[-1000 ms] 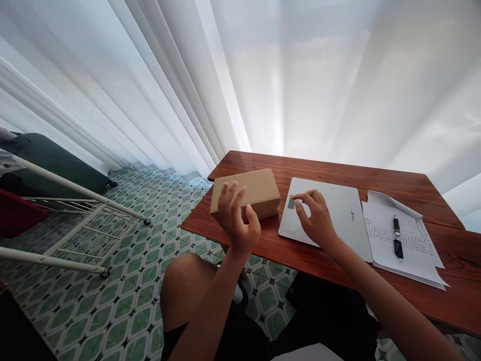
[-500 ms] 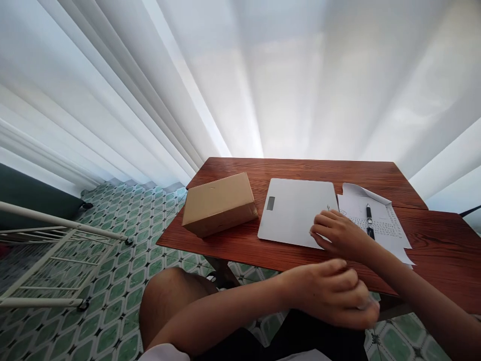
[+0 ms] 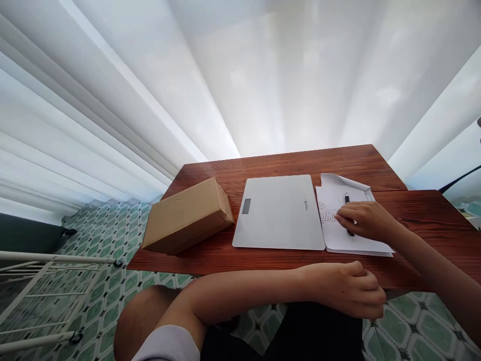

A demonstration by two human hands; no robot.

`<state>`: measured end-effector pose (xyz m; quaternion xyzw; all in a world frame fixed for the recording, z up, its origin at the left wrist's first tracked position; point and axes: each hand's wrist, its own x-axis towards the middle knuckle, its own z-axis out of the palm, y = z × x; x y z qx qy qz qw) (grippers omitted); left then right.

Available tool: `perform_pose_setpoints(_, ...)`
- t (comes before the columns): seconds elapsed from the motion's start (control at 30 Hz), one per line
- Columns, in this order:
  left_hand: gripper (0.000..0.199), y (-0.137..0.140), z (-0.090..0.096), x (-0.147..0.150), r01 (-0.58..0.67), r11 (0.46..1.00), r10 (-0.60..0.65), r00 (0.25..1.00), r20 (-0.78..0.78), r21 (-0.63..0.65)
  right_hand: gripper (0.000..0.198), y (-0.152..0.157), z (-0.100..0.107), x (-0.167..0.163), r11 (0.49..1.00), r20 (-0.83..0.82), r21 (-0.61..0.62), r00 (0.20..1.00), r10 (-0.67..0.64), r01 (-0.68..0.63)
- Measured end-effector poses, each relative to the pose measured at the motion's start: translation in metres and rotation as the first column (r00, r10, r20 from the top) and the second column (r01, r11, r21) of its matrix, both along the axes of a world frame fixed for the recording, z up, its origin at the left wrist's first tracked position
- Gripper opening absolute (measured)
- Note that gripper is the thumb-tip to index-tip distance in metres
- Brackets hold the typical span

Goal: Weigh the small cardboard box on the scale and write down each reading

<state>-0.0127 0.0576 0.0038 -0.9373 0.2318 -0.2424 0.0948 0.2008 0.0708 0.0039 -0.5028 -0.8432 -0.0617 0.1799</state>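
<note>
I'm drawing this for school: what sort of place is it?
Probably a room at home: there are long white curtains, a wooden table and a green patterned tile floor.

Looks like a home: white curtains (image 3: 263, 75) hang full behind a wooden table (image 3: 270, 167), the floor tiles (image 3: 110, 223) are green and patterned, and a pale wheeled rack (image 3: 82, 259) stands at the left

From ten o'clock round to two, a sheer white curtain (image 3: 278, 75) hung in long folds, pale light glowing through it. A reddish-brown wooden desk (image 3: 278, 163) stretched from the centre towards four. Green-and-white patterned tiles covered the floor (image 3: 108, 225), and at eight I saw a white metal rack (image 3: 75, 259) on black casters (image 3: 117, 262).
</note>
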Motion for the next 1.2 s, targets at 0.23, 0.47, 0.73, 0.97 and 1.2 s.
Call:
perform_pose_setpoints(0.23,0.033,0.001,0.0,0.031,0.012,1.0,-0.012,1.0,-0.001,0.018,0.036,-0.005,-0.015,0.03,0.943,-0.22,-0.033,0.918,-0.329,0.33)
perform_pose_setpoints(0.47,0.027,0.008,-0.02,0.036,0.037,0.999,-0.036,0.993,0.114,-0.007,0.031,-0.005,-0.027,0.031,0.873,-0.148,-0.261,0.877,-0.457,0.411)
perform_pose_setpoints(0.73,0.021,0.003,-0.026,0.037,-0.033,0.995,0.051,0.98,0.19,-0.097,0.035,-0.002,-0.029,0.025,0.833,0.017,-0.311,0.879,-0.477,0.458)
perform_pose_setpoints(0.97,0.019,0.0,-0.03,0.037,-0.047,0.992,0.076,0.967,0.244,-0.121,0.036,-0.005,-0.025,0.028,0.857,-0.108,-0.303,0.879,-0.465,0.417)
perform_pose_setpoints(1.2,0.019,-0.001,-0.032,0.038,-0.09,0.979,0.135,0.96,0.246,-0.185,0.034,-0.01,-0.016,0.027,0.971,-0.199,-0.103,0.952,-0.233,0.216)
